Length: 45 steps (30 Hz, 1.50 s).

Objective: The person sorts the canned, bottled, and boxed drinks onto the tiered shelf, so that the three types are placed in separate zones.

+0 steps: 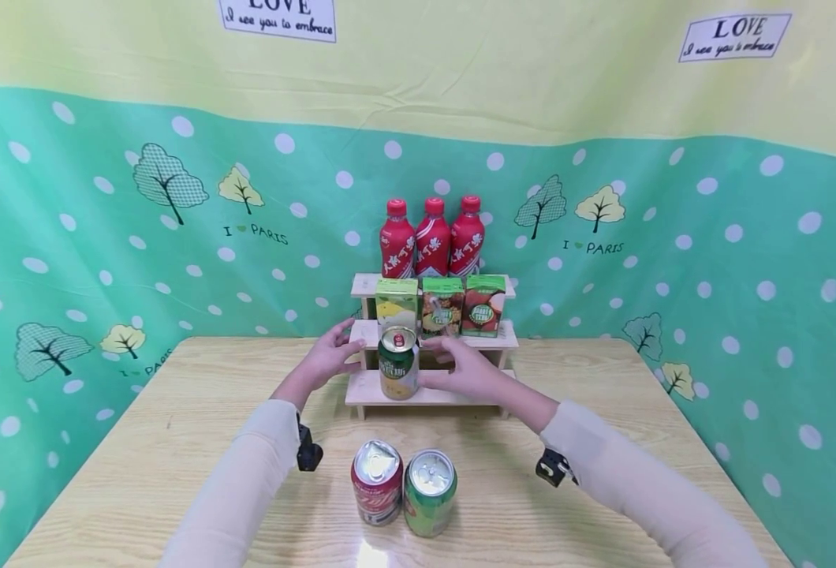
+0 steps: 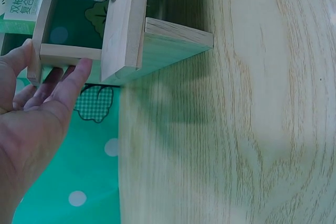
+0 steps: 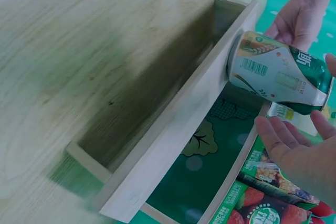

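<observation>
A green, white and gold drink can stands upright on the lowest step, at the left end of a three-step wooden rack. My right hand is just right of the can, fingers loosely bent around its side without a grip; whether a fingertip touches it is hard to tell. To the left of the rack, my left hand has its fingers spread. The left wrist view shows those fingertips at the rack's side frame. Juice cartons line the middle step behind the can.
Red bottles stand in a row on the top step. In front of the rack, a red can and a green can stand side by side on the wooden table. A patterned cloth hangs behind.
</observation>
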{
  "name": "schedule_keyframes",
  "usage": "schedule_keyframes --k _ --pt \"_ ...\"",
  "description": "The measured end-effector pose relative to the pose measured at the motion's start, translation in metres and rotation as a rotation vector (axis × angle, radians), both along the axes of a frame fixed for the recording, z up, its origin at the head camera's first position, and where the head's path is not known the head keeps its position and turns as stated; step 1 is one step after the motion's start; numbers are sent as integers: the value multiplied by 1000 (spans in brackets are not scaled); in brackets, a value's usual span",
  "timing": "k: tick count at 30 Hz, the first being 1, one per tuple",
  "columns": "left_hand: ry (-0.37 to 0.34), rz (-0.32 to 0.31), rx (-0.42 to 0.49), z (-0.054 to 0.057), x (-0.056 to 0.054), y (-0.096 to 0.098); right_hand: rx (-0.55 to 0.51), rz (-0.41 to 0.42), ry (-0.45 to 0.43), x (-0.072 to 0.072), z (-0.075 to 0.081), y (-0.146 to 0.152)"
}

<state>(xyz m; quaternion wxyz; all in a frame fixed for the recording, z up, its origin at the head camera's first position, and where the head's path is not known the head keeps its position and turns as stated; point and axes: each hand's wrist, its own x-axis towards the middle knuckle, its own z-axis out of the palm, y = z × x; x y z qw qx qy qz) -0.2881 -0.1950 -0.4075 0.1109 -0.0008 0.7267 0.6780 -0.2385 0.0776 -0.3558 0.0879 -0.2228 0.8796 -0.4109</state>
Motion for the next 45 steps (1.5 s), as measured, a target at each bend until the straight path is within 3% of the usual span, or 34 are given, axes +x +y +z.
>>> schedule_keyframes --k 12,30,36,45 --pt "1 -2 -22 0 -1 1 41 107 -29 24 -1 21" --pt "-7 -4 -18 -2 0 -2 63 375 -167 65 -8 46" --pt "-7 -3 -29 -1 2 -2 87 397 -154 73 -17 47" --pt "1 -4 -33 -1 0 -1 34 406 -161 84 -28 43"
